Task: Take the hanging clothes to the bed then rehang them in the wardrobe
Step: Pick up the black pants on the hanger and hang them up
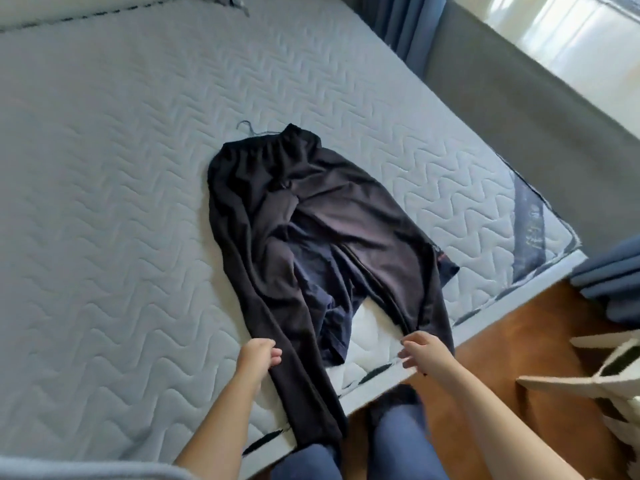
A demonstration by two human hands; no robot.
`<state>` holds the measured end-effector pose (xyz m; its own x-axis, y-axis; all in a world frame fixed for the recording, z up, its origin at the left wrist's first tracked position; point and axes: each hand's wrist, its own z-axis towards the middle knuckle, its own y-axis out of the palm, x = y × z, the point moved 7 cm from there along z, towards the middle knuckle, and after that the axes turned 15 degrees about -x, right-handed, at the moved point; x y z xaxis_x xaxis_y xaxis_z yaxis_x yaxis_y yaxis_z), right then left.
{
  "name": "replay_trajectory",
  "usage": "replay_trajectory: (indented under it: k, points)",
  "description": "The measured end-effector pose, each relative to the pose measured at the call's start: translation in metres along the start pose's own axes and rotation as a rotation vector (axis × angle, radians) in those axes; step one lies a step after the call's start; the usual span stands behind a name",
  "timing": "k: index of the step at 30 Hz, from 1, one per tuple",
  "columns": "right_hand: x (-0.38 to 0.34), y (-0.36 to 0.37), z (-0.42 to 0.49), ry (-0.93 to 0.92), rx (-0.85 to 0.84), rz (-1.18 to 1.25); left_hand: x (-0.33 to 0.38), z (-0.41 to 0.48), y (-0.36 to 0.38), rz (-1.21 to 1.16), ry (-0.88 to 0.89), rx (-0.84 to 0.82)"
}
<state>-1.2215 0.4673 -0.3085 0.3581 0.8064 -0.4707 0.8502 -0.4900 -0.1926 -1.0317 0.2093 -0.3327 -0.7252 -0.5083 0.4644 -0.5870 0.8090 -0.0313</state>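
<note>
Black trousers (pixel 304 216) lie spread on the quilted white mattress (pixel 114 174), waistband away from me, both legs reaching over the near edge. A dark blue garment (pixel 322 292) shows underneath, between the legs. A thin hanger hook (pixel 246 127) pokes out beyond the waistband. My left hand (pixel 258 351) pinches the edge of the left trouser leg. On the right trouser leg, near the mattress edge, my right hand (pixel 420 351) grips the fabric.
Wooden floor (pixel 519 341) lies to the right of the bed, with blue curtains (pixel 609 282) and a grey low wall below a window. A white and dark object (pixel 595 372) sits at the right edge. A grey cloth (pixel 225 0) lies on the far side of the bed.
</note>
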Motion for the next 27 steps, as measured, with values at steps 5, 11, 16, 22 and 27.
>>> replay_trajectory:
  k: [5, 11, 16, 22, 27]
  points:
    - [-0.076, -0.058, 0.065, -0.063, -0.071, -0.072, 0.073, 0.018, 0.020, -0.095, 0.160, 0.131]
    - [-0.182, -0.103, 0.152, -0.169, -0.153, -0.175, 0.147, 0.040, 0.018, -0.113, 0.242, 0.353]
    - [-0.276, -0.115, 0.220, -0.320, -0.154, -0.239, 0.192, 0.099, -0.004, -0.047, 0.242, 0.478]
    - [-0.358, -0.112, 0.321, -0.467, -0.112, -0.334, 0.274, 0.195, -0.040, 0.129, 0.370, 0.665]
    - [-0.406, -0.116, 0.394, -0.530, -0.013, -0.417, 0.320, 0.298, -0.060, 0.496, 0.400, 0.748]
